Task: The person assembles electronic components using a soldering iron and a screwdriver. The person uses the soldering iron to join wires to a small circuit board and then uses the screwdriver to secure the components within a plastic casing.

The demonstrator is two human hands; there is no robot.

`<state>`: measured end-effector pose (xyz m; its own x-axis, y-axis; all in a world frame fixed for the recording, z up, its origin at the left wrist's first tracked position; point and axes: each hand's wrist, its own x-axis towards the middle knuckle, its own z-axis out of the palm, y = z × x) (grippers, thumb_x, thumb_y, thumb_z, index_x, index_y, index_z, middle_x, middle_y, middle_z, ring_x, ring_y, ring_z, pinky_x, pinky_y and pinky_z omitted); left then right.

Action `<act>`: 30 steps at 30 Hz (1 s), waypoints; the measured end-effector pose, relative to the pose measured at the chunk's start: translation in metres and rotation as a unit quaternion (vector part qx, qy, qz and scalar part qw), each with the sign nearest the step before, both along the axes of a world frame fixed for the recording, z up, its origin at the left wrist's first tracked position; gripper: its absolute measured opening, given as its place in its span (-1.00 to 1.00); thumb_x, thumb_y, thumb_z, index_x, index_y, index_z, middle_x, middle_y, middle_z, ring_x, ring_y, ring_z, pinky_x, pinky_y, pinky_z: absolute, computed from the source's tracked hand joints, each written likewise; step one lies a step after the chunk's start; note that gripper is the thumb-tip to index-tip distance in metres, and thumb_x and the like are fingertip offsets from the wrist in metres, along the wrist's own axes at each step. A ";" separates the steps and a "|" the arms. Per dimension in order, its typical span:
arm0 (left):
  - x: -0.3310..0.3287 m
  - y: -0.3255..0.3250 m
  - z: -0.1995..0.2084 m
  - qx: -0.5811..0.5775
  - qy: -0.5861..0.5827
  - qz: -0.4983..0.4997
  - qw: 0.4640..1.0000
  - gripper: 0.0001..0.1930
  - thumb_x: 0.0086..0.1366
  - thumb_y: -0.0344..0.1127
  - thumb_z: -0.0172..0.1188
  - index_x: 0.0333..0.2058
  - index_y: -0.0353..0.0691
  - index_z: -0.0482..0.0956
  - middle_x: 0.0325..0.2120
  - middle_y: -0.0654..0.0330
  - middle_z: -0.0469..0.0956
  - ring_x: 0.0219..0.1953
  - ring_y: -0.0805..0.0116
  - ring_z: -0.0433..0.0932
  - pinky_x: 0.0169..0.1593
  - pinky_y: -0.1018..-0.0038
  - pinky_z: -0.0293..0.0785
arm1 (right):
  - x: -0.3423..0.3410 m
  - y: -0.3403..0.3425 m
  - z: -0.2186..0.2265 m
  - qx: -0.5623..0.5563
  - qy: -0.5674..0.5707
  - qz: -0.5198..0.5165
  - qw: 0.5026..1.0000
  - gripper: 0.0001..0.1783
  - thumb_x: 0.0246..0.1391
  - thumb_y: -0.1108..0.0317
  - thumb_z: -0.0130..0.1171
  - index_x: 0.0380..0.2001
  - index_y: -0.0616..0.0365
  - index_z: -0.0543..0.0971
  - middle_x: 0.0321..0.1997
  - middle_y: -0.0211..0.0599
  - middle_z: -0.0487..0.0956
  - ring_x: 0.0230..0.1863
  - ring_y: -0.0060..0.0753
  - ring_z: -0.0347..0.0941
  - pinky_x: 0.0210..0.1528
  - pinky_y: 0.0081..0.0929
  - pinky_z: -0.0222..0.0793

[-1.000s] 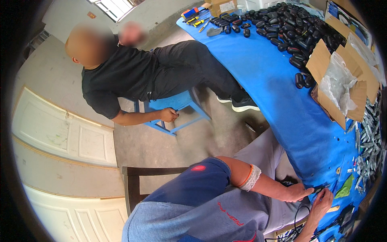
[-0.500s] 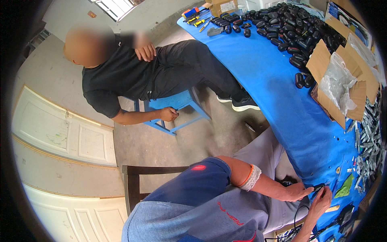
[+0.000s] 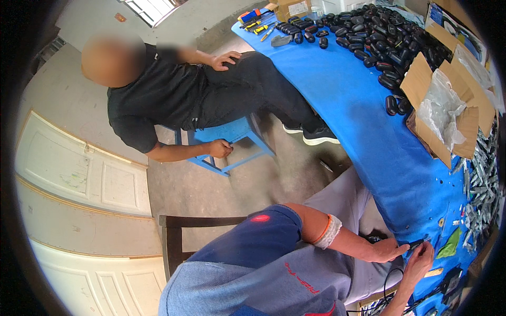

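Both my hands are together over the lower right end of the blue-covered table. My left hand (image 3: 389,250), its forearm ringed by a white frilled cuff and an orange band, has its fingers closed on a small dark object (image 3: 416,245). The object's exact kind cannot be made out. My right hand (image 3: 420,264) pinches the same object from the other side, its fingertips close to my left thumb. A thin black cable (image 3: 387,279) loops below my hands. Beside them on the cloth lie a green scrap (image 3: 450,243) and a pale yellowish strip (image 3: 434,272).
Heaped black oval cases (image 3: 379,37) cover the table's far end. An open cardboard box (image 3: 418,84) holds clear plastic. Many silvery strips (image 3: 482,174) lie along the right edge. Another person (image 3: 174,95) sits on a blue stool (image 3: 232,132) to the left.
The seated person's far hand has lowered from the chest onto the thigh. My hands stay in almost the same place, with the small dark object tilted slightly differently between them.
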<state>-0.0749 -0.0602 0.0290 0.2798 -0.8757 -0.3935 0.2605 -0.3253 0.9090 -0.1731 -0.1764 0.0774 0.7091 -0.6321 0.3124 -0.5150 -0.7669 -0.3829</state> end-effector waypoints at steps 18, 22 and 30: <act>0.004 0.002 0.003 -0.020 -0.006 -0.017 1.000 -0.29 0.28 0.29 -0.23 -0.88 -0.11 0.11 -0.89 0.33 0.14 -0.79 0.43 0.09 -0.63 0.35 0.06 | 0.007 -0.002 0.007 0.061 -0.020 -0.003 0.998 -0.91 -0.06 0.57 0.02 -0.40 0.32 0.43 -0.45 0.00 0.46 -0.43 0.05 0.39 -0.39 -0.18 0.29; 0.006 0.002 0.003 0.003 0.045 -0.032 0.998 -0.32 0.24 0.33 -0.18 -0.84 -0.07 0.12 -0.88 0.37 0.13 -0.81 0.47 0.08 -0.69 0.41 0.02 | 0.001 -0.009 0.005 0.021 0.015 0.061 0.998 -0.89 -0.11 0.62 0.03 -0.41 0.32 0.41 -0.46 -0.03 0.41 -0.46 0.01 0.36 -0.40 -0.20 0.29; 0.023 -0.001 0.011 0.101 0.132 -0.090 0.982 -0.32 0.17 0.43 -0.16 -0.83 -0.02 0.12 -0.88 0.40 0.12 -0.86 0.53 0.07 -0.78 0.50 -0.04 | 0.000 -0.019 0.013 -0.084 0.019 0.169 0.982 -0.89 -0.07 0.61 0.08 -0.39 0.32 0.44 -0.39 -0.04 0.46 -0.33 0.01 0.39 -0.28 -0.20 0.33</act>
